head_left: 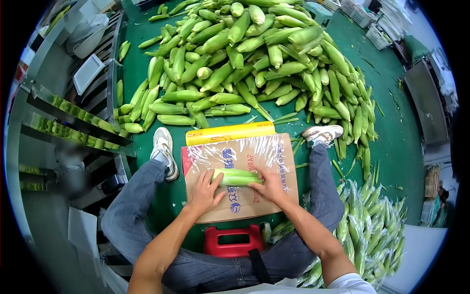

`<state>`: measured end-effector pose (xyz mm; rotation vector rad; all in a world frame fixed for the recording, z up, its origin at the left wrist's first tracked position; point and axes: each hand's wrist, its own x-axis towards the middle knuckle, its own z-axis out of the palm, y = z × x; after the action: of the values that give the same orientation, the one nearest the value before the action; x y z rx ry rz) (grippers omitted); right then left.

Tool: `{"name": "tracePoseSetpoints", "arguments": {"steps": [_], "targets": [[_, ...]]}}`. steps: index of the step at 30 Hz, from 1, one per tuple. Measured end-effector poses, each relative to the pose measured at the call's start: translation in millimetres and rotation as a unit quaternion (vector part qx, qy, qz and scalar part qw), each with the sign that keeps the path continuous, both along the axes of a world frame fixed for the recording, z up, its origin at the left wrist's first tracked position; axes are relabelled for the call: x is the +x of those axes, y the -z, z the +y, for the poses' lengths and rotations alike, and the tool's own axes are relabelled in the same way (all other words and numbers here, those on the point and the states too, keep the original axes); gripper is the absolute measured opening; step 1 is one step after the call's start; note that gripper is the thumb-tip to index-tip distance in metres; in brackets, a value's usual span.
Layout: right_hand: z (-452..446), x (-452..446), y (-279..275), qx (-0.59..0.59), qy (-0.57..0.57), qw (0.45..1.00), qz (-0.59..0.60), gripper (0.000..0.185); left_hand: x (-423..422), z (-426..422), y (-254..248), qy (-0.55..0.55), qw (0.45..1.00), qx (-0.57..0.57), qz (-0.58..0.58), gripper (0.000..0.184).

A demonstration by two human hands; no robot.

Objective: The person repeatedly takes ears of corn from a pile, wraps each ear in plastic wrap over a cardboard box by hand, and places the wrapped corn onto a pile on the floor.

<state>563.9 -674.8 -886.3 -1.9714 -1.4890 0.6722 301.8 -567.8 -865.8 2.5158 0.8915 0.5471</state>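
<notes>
Looking down from my head camera, the only view, I see the corn ear (239, 178) lying lengthwise across the top of the cardboard box (259, 208), between my two hands, with my legs out to either side. My right hand (270, 186) has its end of the ear grasped, thumb along the near side and fingers bent over on the far side. My left hand (200, 193) is spread out at the other end, fingertips at the husk; I cannot tell whether those fingers grip or only steady it. Shiny clear film (245, 145) covers much of the box's far half, creased in places, and how far it runs beneath the ear is hidden from me. Beyond it, along the far edge, sits a yellow printed piece (230, 133). To handle this well, I'd judge, both ends want an even, light hold, so the ear stays square to the film and doesn't skew; fingertips suit better than a full fist, as the husk looks smooth and might slide. I would smooth the film with flat fingers, since a ridge under the ear could bunch, and mind my nails, which could tear it. The loose corn pile (274, 59) lies past my feet, and ears in clear plastic (369, 235) are heaped to my right, well apart from the box.
</notes>
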Motion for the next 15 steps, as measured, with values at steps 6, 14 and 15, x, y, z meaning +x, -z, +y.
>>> {"name": "tracePoseSetpoints", "arguments": {"steps": [6,14,15], "targets": [[-60,15,-8,-0.057,0.053,0.963,-0.258,0.044,9,0,40,-0.013,0.995,0.096,0.004,0.055],[-55,41,-34,-0.040,0.175,0.946,0.271,0.019,1,11,27,0.020,0.999,-0.001,0.035,0.064],[-32,42,-35,-0.064,0.200,0.937,0.278,0.014,-1,9,25,0.026,0.998,-0.015,0.046,0.067]]}}
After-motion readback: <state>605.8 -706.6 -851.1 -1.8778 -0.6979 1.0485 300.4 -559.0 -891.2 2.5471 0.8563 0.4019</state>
